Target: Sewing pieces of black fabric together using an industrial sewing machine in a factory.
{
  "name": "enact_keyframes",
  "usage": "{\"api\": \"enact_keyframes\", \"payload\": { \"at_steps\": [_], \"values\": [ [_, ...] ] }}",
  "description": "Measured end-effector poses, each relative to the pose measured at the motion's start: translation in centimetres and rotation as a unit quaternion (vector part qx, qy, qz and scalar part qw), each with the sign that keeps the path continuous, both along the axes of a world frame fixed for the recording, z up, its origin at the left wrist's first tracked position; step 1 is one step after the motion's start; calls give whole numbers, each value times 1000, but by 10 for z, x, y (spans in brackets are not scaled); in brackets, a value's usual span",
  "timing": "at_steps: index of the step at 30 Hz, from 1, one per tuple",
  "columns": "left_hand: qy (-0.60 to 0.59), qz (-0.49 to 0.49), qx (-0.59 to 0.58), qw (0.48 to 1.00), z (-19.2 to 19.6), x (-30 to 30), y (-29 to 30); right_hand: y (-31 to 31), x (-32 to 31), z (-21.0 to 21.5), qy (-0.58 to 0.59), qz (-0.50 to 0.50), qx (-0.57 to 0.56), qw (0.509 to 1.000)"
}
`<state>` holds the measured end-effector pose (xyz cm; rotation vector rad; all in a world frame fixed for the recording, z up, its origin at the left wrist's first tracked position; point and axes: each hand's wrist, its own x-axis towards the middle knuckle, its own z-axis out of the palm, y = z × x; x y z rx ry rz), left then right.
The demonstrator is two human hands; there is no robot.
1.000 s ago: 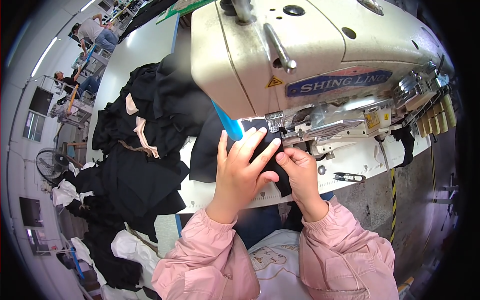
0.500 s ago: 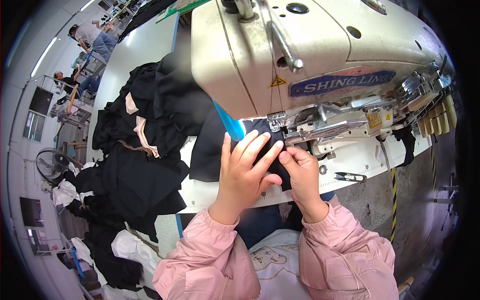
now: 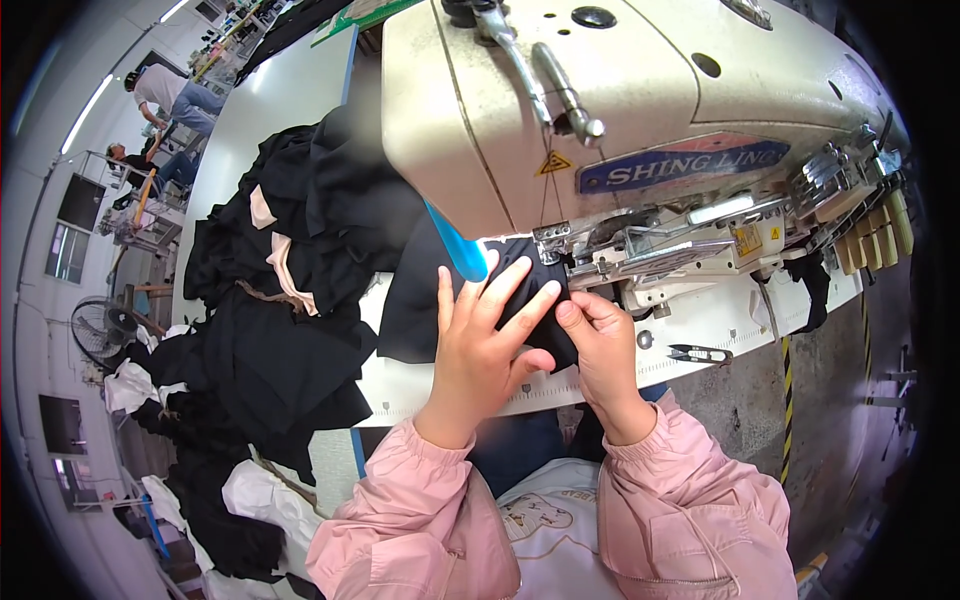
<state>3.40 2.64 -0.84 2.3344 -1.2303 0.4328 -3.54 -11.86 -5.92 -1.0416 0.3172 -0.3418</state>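
A piece of black fabric (image 3: 408, 318) lies on the white sewing table, its far edge beneath the presser foot (image 3: 552, 246) of a cream industrial sewing machine (image 3: 450, 110). My left hand (image 3: 476, 350) rests on this fabric with fingers spread, just left of the foot. At the fabric's right edge, my right hand (image 3: 606, 352) pinches it between thumb and index finger, close in front of the foot. A blue, lit attachment (image 3: 460, 248) hangs over the cloth near the fingertips of my left hand.
Black garments (image 3: 290, 350) with pale strips pile up at the left and spill over the table edge. Thread snips (image 3: 700, 354) lie right of my right hand. A fan (image 3: 104, 330) stands far left. Two people are in the background, one bending over (image 3: 178, 98).
My left hand has slid slightly left and toward me, and the fabric has shifted a little with it. The machine's metal thread lever has swung down. My right hand keeps its pinch, almost unmoved.
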Motion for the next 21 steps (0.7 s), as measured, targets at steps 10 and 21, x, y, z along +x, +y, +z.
{"api": "enact_keyframes", "payload": {
  "at_steps": [10, 21],
  "values": [
    [344, -137, -290, 883, -26, 75, -7, -7, -3, -6, 20, 93, 65, 993],
    [-46, -46, -73, 995, -1, 1, -7, -8, -8, 10, 0, 62, 29, 998]
  ]
}}
